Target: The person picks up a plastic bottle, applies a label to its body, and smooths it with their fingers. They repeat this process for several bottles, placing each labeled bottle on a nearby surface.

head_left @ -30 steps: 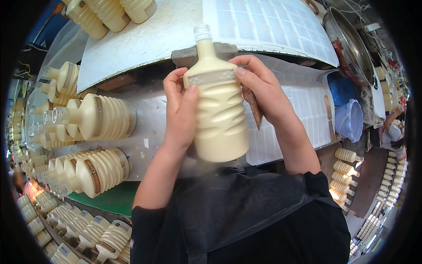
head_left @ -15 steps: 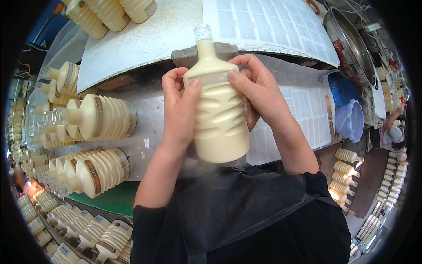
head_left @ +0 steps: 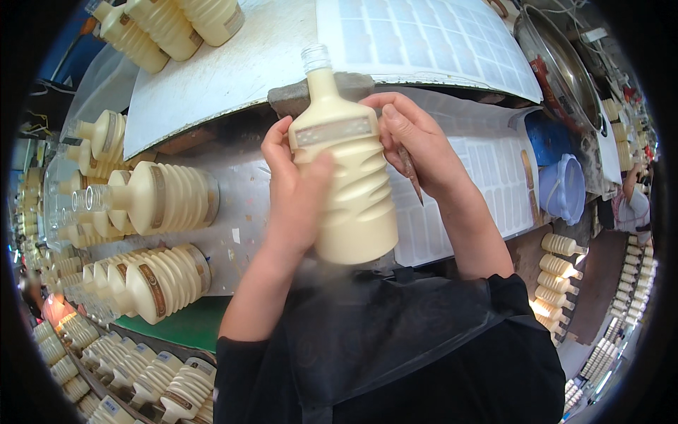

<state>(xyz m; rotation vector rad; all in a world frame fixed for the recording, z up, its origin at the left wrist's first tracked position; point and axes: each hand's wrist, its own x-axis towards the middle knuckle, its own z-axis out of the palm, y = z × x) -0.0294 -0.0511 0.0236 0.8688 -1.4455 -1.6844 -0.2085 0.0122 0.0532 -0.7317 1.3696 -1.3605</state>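
Note:
A cream glass bottle [head_left: 353, 205] with spiral ridges and a clear threaded neck lies tilted in front of me, neck pointing away. Across its shoulder runs a pale translucent strip [head_left: 334, 132]. My left hand [head_left: 300, 187] grips the bottle's left side, its thumb smeared by motion over the ridges. At the bottle's right shoulder is my right hand [head_left: 413, 138], fingers bent, with a thin pointed brown tool [head_left: 409, 173] sticking out below them. What kind of tool it is, I cannot tell. Behind the neck sits a grey cloth-like pad [head_left: 289, 99].
Several similar cream bottles [head_left: 159, 198] with brown bands lie to the left, and more stand at the far left [head_left: 166, 32]. Sheets of pale rectangular labels [head_left: 459, 162] cover the right side. A lilac bucket [head_left: 563, 191] and a metal basin [head_left: 558, 67] are farther right.
My left thumb has moved off the strip and down onto the ridges. My right thumb has come off the bottle's front, and the brown tool now shows its point. The bottle has tilted slightly.

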